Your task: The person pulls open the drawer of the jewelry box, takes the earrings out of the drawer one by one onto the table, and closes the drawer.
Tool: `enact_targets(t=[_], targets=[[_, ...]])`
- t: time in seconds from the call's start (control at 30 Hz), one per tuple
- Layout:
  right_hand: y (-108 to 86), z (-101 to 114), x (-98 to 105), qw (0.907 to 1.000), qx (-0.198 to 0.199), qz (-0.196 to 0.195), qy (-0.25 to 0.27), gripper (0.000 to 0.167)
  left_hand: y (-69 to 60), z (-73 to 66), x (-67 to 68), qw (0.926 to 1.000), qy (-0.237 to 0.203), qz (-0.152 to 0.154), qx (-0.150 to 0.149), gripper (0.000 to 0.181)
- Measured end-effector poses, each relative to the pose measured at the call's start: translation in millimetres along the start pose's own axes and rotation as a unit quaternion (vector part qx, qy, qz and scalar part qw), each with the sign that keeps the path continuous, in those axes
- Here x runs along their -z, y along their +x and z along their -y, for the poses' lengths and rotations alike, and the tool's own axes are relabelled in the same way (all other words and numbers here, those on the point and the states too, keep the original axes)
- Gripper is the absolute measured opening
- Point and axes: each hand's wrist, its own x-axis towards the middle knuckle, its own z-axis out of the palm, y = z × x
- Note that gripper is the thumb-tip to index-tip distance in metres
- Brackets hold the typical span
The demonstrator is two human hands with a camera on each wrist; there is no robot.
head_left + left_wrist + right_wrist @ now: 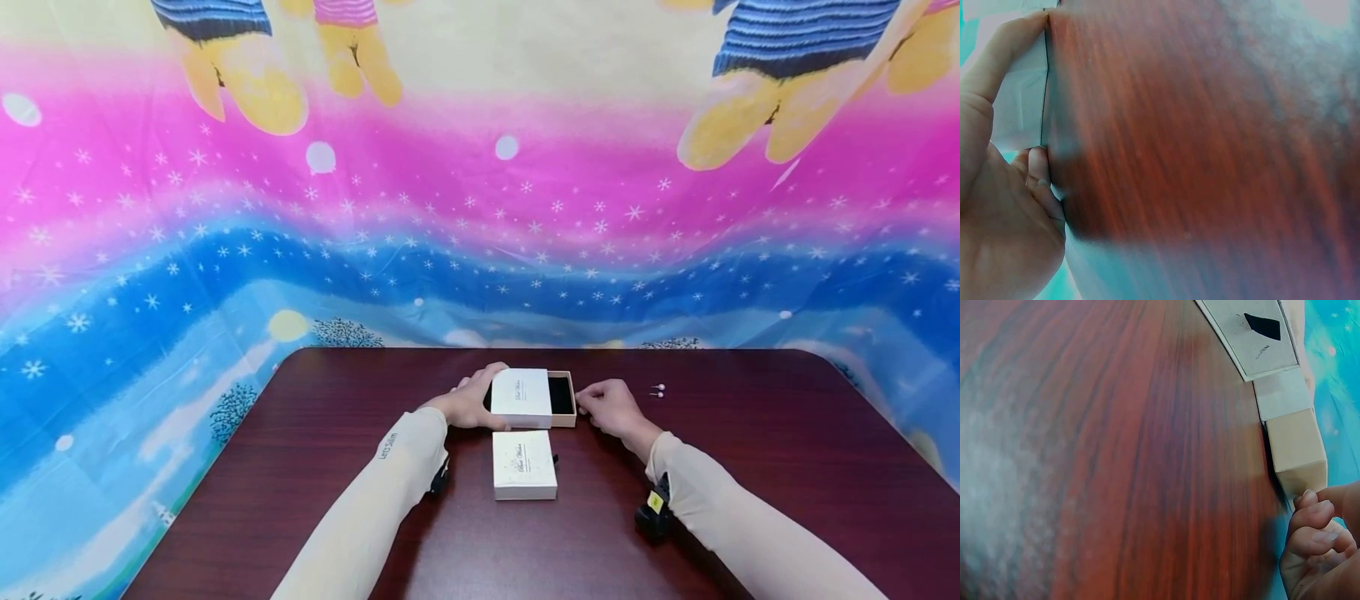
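In the head view a white sliding gift box [519, 396] lies on the table, its tan inner drawer [563, 421] partly out to the right with black lining showing. My left hand [474, 402] grips the white sleeve, thumb on the near side and fingers around the far side. At the drawer's end, my right hand [611, 406] has thumb and forefinger pinched together against the drawer front [1297, 478]; whatever pull lies between them is hidden. Nearer to me sits a second white gift box [523, 462], closed, with a black ribbon tab [1264, 327] on its end.
Two small pearl-headed stud earrings [657, 387] lie on the table to the right of my right hand. The dark red wooden table [300, 500] ends at a colourful printed cloth [480, 208] hanging behind it.
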Motion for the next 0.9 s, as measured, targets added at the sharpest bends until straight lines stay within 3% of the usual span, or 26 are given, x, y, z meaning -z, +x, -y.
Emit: enact_targets(t=[0.9], targets=[[-0.2, 5.9, -10.2, 0.9999, -0.006, -0.008, 0.003, 0.027, -2.3, -1.1, -0.7, 1.0, -0.003, -0.003, -0.001, 0.109]])
